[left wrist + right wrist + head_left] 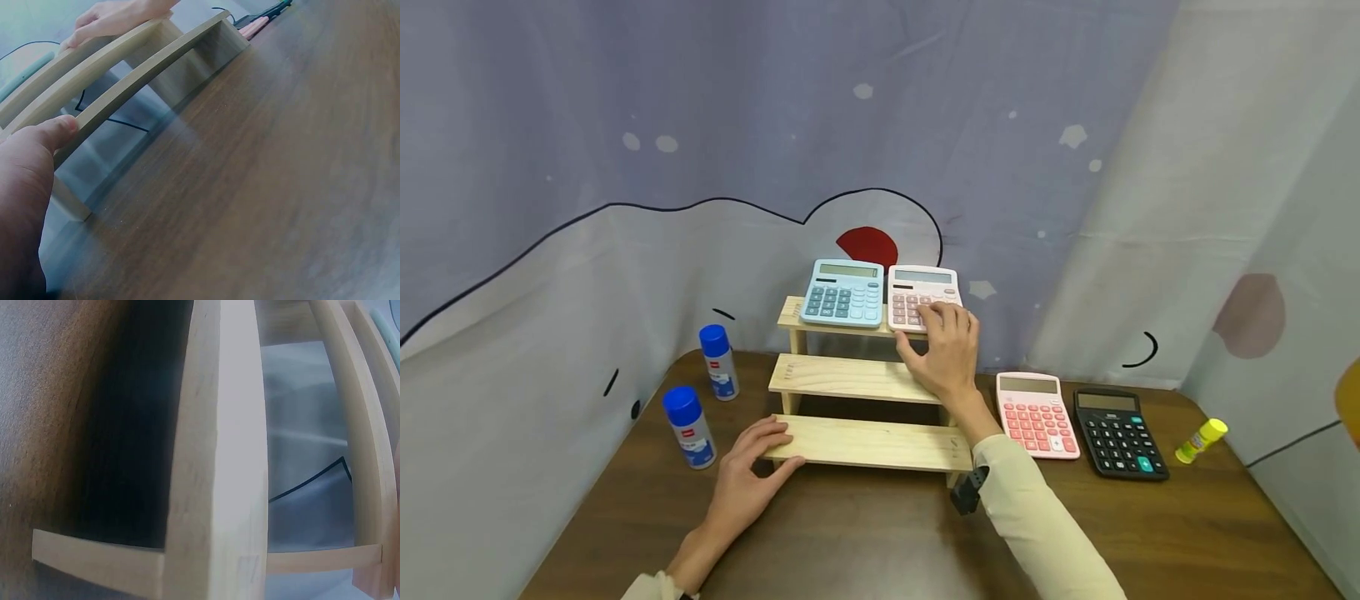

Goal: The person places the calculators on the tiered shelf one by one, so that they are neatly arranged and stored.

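Observation:
A three-step wooden stand (868,442) is on the table; its boards also cross the right wrist view. My left hand (747,475) grips the left end of the lowest board, thumb along the front edge and fingers on top. On the top board a light blue calculator (844,293) leans back beside a pale pink calculator (922,287). My right hand (951,350) holds the lower part of the pale pink one, fingers bent over its keys, thumb by its lower left corner. The hand hides some of its keys. The right wrist view does not plainly show these fingers.
Two spray cans with blue caps, a rear can (719,367) and a front can (690,429), stand left of the stand. To the right lie a pink calculator (1037,417), a black calculator (1120,435) and a yellow glue stick (1201,442). A printed curtain (1000,167) hangs behind.

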`<action>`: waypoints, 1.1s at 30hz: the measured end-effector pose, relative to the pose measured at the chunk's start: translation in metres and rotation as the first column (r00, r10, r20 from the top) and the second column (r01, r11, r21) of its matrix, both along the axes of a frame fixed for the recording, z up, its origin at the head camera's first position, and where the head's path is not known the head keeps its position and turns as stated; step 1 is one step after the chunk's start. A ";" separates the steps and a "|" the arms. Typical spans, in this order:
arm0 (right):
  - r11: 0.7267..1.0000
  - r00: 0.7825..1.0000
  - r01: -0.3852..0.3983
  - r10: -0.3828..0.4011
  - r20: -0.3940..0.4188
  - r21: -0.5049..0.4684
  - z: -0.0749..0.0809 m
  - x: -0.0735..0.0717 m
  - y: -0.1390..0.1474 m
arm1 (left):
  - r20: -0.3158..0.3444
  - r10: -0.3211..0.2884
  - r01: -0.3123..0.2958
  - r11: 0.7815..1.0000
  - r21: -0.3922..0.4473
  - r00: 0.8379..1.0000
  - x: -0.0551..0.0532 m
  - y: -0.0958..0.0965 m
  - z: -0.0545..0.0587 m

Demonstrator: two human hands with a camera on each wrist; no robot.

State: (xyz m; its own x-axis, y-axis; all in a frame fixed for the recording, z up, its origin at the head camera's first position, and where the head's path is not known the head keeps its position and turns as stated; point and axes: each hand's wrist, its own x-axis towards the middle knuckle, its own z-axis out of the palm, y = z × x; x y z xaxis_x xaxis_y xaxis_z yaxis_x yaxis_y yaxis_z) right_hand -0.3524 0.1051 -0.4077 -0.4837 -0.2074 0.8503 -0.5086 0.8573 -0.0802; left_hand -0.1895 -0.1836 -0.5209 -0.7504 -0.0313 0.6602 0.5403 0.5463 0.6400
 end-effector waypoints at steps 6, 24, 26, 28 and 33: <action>1.000 1.000 -0.007 0.007 -0.021 -0.011 0.000 0.000 -0.001 | -0.014 0.010 -0.010 1.000 -0.006 1.000 0.000 -0.001 0.000; 0.997 0.998 -0.054 0.053 -0.021 -0.046 0.001 0.002 0.001 | -0.011 -0.013 0.013 1.000 0.008 1.000 -0.001 0.000 0.001; 0.998 0.999 -0.049 0.049 -0.019 -0.038 0.001 0.001 0.001 | -0.015 -0.010 0.010 1.000 0.008 1.000 -0.002 -0.001 0.001; 0.998 0.999 -0.047 0.047 -0.011 -0.030 0.001 0.001 0.000 | -0.015 -0.003 0.004 1.000 0.005 1.000 -0.002 -0.001 0.001; 0.999 0.999 -0.043 0.043 0.001 -0.029 0.000 0.002 0.002 | -0.009 0.003 -0.003 1.000 -0.001 1.000 -0.001 0.000 -0.001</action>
